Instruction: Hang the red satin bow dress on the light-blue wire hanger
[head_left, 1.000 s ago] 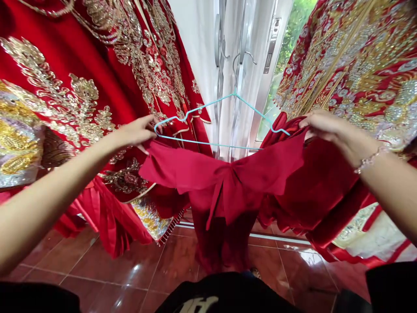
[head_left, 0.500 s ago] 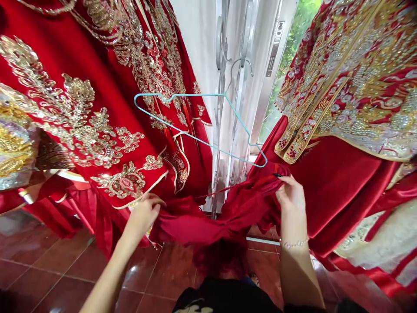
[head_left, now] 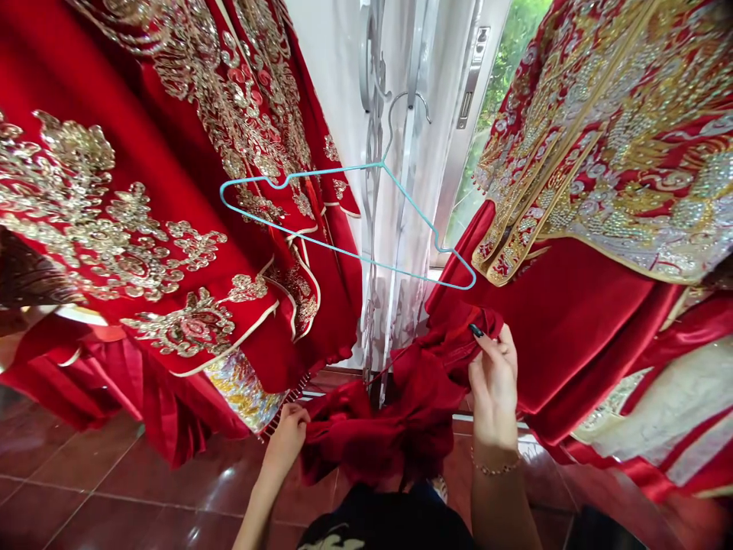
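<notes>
A dark red garment (head_left: 389, 428), gathered in soft folds, is stretched between my hands in front of my body. My left hand (head_left: 291, 431) grips its left edge with curled fingers, low beside the beaded hem of an embroidered panel. Higher up, my right hand (head_left: 497, 359) pinches the other side between thumb and fingers; a dark thumbnail shows. Above the garment a light blue wire hanger (head_left: 343, 248) hangs by its metal hook with nothing on it, apart from both hands. Which part of the garment each hand holds is hidden in the folds.
A red gown with gold sequin embroidery (head_left: 188, 321) hangs at the left. On the right hangs a beaded red and gold jacket (head_left: 607, 168) over a red skirt (head_left: 578, 328). Behind the hanger stand a silvery metal rack (head_left: 372, 229) and a door frame (head_left: 466, 114). Red tiles (head_left: 166, 489) cover the floor.
My left hand has moved right and down, bringing the garment's sides closer together. My right hand has shifted slightly left and lower. The garment now hangs more bunched, and the hanger still hangs.
</notes>
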A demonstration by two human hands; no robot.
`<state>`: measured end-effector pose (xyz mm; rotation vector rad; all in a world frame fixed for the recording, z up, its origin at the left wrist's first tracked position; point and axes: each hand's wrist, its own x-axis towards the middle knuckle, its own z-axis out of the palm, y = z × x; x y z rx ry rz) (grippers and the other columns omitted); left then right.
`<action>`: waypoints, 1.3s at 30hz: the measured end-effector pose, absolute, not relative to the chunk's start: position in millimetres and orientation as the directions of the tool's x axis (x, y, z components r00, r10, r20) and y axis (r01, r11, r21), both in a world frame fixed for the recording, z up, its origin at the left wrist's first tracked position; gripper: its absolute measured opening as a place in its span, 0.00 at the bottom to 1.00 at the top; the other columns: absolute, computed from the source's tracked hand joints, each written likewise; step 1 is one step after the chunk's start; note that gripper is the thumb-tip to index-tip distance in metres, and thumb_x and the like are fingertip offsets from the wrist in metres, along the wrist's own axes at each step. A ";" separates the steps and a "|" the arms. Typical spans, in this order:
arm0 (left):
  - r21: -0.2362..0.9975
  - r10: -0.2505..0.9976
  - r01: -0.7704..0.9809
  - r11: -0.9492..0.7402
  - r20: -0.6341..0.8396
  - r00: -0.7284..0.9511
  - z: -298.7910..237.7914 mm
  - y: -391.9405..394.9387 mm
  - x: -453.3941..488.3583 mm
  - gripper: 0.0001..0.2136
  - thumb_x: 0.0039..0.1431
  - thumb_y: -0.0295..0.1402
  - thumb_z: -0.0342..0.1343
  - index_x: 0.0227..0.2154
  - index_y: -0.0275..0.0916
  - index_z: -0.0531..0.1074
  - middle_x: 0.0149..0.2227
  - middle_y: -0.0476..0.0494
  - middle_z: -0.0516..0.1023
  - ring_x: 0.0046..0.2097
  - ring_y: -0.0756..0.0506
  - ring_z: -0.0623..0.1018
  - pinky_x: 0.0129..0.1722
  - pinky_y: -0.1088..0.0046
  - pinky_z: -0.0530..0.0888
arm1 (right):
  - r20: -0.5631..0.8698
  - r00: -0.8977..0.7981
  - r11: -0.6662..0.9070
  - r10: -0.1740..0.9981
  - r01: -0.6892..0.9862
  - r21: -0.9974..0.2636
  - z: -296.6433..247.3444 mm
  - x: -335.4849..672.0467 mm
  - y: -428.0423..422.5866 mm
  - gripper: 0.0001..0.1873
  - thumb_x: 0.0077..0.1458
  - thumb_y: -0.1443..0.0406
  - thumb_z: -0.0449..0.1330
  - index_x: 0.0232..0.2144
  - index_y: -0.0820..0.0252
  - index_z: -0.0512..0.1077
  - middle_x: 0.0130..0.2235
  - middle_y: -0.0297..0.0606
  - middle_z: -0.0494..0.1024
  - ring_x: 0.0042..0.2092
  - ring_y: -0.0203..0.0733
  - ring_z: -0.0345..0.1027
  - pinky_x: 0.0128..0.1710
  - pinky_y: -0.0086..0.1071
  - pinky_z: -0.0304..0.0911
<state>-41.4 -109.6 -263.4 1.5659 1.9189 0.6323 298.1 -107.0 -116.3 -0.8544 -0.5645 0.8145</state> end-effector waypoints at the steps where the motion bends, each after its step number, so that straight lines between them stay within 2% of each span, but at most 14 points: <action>1: 0.712 0.981 0.675 0.194 -0.125 -0.150 -263.0 -107.8 -40.3 0.10 0.48 0.23 0.46 0.18 0.41 0.68 0.37 0.40 0.73 0.46 0.41 0.78 0.54 0.64 0.71 | 0.092 0.592 0.397 0.801 -0.409 -0.822 -117.0 298.5 -107.5 0.16 0.42 0.66 0.70 0.29 0.54 0.64 0.24 0.22 0.67 0.22 0.27 0.58 0.22 0.22 0.59; 4: 0.807 0.980 0.561 0.185 -0.108 -0.168 -259.1 -102.3 -36.2 0.06 0.44 0.28 0.48 0.18 0.42 0.68 0.30 0.43 0.75 0.42 0.39 0.77 0.52 0.62 0.72 | 0.075 0.639 0.429 0.765 -0.419 -0.800 -119.3 299.7 -105.5 0.20 0.38 0.66 0.73 0.27 0.56 0.64 0.24 0.22 0.69 0.22 0.26 0.60 0.23 0.21 0.59; 7: 0.892 0.982 0.414 0.179 -0.132 -0.138 -253.4 -102.4 -25.1 0.05 0.42 0.35 0.49 0.18 0.42 0.66 0.22 0.47 0.71 0.29 0.42 0.74 0.39 0.65 0.74 | 0.067 0.651 0.436 0.756 -0.423 -0.794 -123.1 299.3 -102.7 0.17 0.37 0.64 0.73 0.30 0.57 0.70 0.29 0.25 0.75 0.28 0.28 0.68 0.31 0.24 0.66; 9: 0.941 0.982 0.288 0.177 -0.151 -0.109 -248.8 -105.5 -13.2 0.06 0.42 0.37 0.49 0.19 0.42 0.66 0.20 0.49 0.69 0.25 0.44 0.72 0.32 0.67 0.73 | 0.044 0.625 0.415 0.780 -0.464 -0.783 -125.9 297.1 -103.8 0.16 0.38 0.64 0.72 0.30 0.57 0.71 0.30 0.26 0.76 0.30 0.29 0.70 0.34 0.25 0.67; 14: 0.989 0.970 -0.055 0.138 -0.146 -0.192 -238.8 -111.3 13.7 0.07 0.41 0.37 0.57 0.21 0.40 0.70 0.24 0.50 0.73 0.29 0.46 0.74 0.33 0.72 0.74 | 0.033 0.561 0.399 0.827 -0.545 -0.738 -126.8 285.8 -116.0 0.14 0.37 0.68 0.70 0.27 0.56 0.70 0.30 0.25 0.75 0.32 0.29 0.69 0.36 0.23 0.67; 18: 0.959 0.957 -0.238 0.153 -0.204 -0.205 -236.6 -111.0 23.7 0.10 0.41 0.36 0.59 0.26 0.36 0.75 0.26 0.48 0.76 0.29 0.47 0.75 0.33 0.73 0.74 | 0.018 0.552 0.388 0.834 -0.562 -0.730 -121.5 279.8 -126.0 0.14 0.36 0.68 0.70 0.27 0.56 0.70 0.31 0.27 0.75 0.32 0.30 0.68 0.35 0.23 0.66; 20: 0.943 0.952 -0.307 0.133 -0.207 -0.225 -235.5 -110.8 27.7 0.09 0.39 0.35 0.61 0.25 0.36 0.75 0.26 0.49 0.76 0.29 0.49 0.74 0.33 0.75 0.73 | 0.018 0.543 0.377 0.840 -0.559 -0.738 -118.4 278.1 -130.3 0.14 0.37 0.67 0.70 0.27 0.57 0.70 0.31 0.28 0.74 0.32 0.30 0.68 0.33 0.23 0.65; 23: 0.921 0.933 -0.386 0.059 -0.189 -0.307 -234.7 -110.4 32.3 0.07 0.38 0.32 0.63 0.24 0.37 0.73 0.27 0.51 0.75 0.31 0.51 0.73 0.35 0.78 0.71 | 0.024 0.536 0.367 0.844 -0.544 -0.755 -115.6 275.3 -136.1 0.15 0.38 0.67 0.71 0.28 0.57 0.69 0.29 0.27 0.71 0.30 0.29 0.66 0.31 0.22 0.63; 26: 0.888 0.902 -0.459 0.018 -0.213 -0.376 -239.9 -109.4 32.7 0.09 0.37 0.33 0.63 0.24 0.37 0.73 0.29 0.50 0.76 0.33 0.50 0.74 0.37 0.75 0.72 | 0.033 0.556 0.368 0.831 -0.503 -0.782 -116.8 272.6 -138.9 0.17 0.38 0.66 0.72 0.29 0.58 0.67 0.27 0.26 0.69 0.28 0.27 0.63 0.29 0.21 0.61; 29: 0.860 0.853 -0.509 -0.036 -0.239 -0.464 -249.1 -110.0 30.2 0.09 0.37 0.33 0.62 0.24 0.37 0.72 0.29 0.51 0.75 0.33 0.51 0.75 0.39 0.74 0.72 | 0.014 0.575 0.357 0.818 -0.488 -0.797 -120.6 272.2 -137.3 0.21 0.37 0.65 0.73 0.30 0.58 0.66 0.28 0.25 0.70 0.29 0.27 0.65 0.31 0.22 0.63; 32: 0.845 0.817 -0.524 -0.104 -0.228 -0.530 -252.1 -116.1 30.8 0.08 0.38 0.32 0.63 0.24 0.38 0.71 0.28 0.53 0.74 0.34 0.52 0.74 0.40 0.76 0.71 | -0.009 0.568 0.337 0.823 -0.500 -0.798 -123.4 275.0 -134.1 0.23 0.36 0.64 0.74 0.31 0.57 0.65 0.29 0.24 0.71 0.29 0.28 0.66 0.31 0.22 0.65; 36: 0.838 0.858 -0.533 -0.118 -0.184 -0.479 -238.0 -134.7 39.9 0.10 0.38 0.32 0.66 0.26 0.37 0.75 0.30 0.50 0.77 0.36 0.50 0.75 0.42 0.75 0.72 | 0.013 0.468 0.261 0.884 -0.469 -0.844 -127.6 280.8 -129.6 0.21 0.40 0.62 0.71 0.30 0.56 0.63 0.28 0.25 0.69 0.27 0.28 0.63 0.28 0.23 0.64; 39: 0.867 0.890 -0.483 -0.125 -0.117 -0.442 -220.1 -146.9 44.2 0.10 0.39 0.32 0.68 0.28 0.36 0.77 0.31 0.48 0.78 0.35 0.49 0.76 0.40 0.75 0.73 | 0.085 0.489 0.267 0.868 -0.317 -0.910 -134.4 284.4 -121.8 0.20 0.43 0.59 0.69 0.32 0.56 0.62 0.27 0.25 0.66 0.26 0.28 0.60 0.27 0.24 0.62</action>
